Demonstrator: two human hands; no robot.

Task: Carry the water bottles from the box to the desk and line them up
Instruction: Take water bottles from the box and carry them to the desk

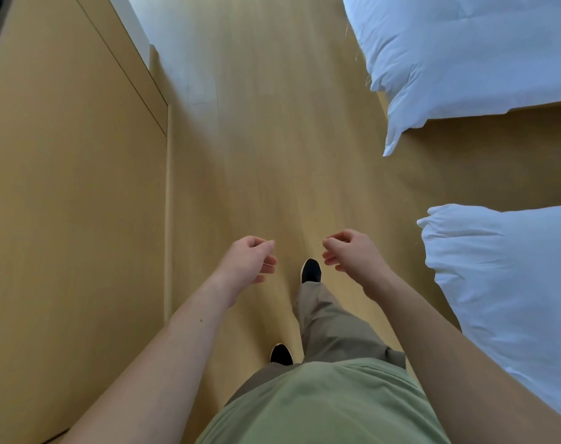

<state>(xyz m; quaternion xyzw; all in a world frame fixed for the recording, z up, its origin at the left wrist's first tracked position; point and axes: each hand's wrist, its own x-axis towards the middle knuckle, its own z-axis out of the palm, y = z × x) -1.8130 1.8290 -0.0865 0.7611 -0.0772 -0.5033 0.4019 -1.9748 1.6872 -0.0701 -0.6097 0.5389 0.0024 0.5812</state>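
My left hand (250, 261) and my right hand (353, 253) hang in front of me over the wooden floor, a little apart. The fingers of both are loosely curled and neither hand holds anything. No water bottle, box or desk appears in the head view. Below the hands I see my own legs in khaki trousers and two dark shoes, the right foot stepped forward.
A wooden cabinet wall (74, 187) runs along the left. Two beds with white duvets stand on the right, one far (465, 59) and one near (513, 299). A strip of wooden floor (272, 139) runs ahead between them.
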